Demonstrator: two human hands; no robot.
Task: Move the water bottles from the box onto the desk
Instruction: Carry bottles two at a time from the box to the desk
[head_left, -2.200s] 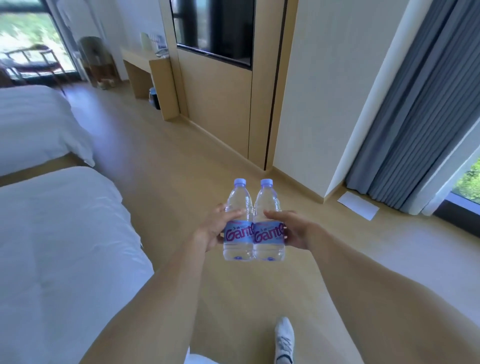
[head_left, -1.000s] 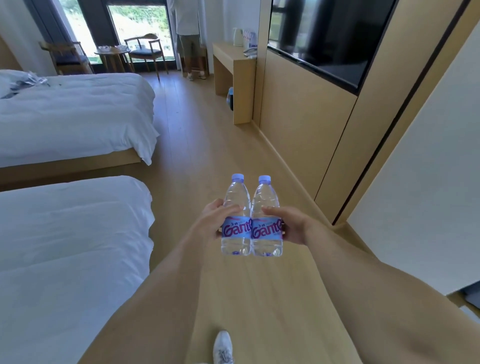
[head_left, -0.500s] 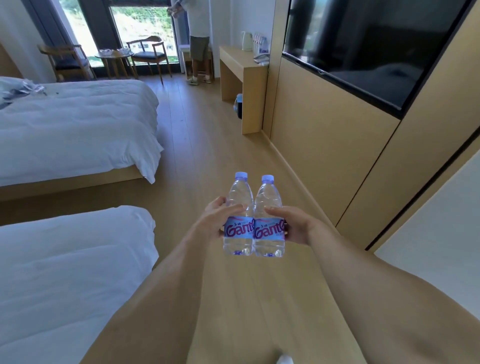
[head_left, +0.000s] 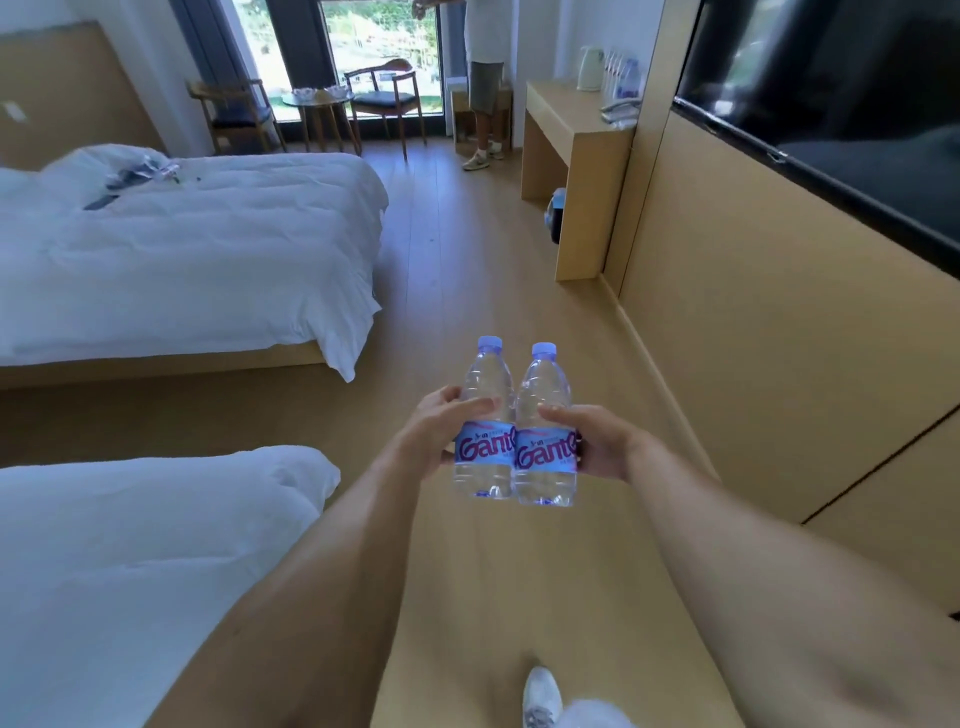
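Note:
Two clear water bottles with lilac caps and blue labels stand upright side by side in front of me, above the floor. My left hand (head_left: 434, 431) grips the left bottle (head_left: 483, 470) at its label. My right hand (head_left: 597, 441) grips the right bottle (head_left: 545, 478) the same way. The bottles touch each other. The wooden desk (head_left: 571, 130) stands far ahead against the right wall, with a white kettle (head_left: 591, 67) and several bottles (head_left: 626, 80) on its top. No box is in view.
Two white beds (head_left: 197, 249) line the left side, leaving a wooden floor aisle (head_left: 467, 291). A wall panel with a dark TV (head_left: 831, 104) runs along the right. A person (head_left: 485, 78) stands beside the desk near chairs and a small round table (head_left: 319, 104).
The view has turned and advanced down the aisle; the desk and far bed are closer. Both hands hold the bottles in the same grip.

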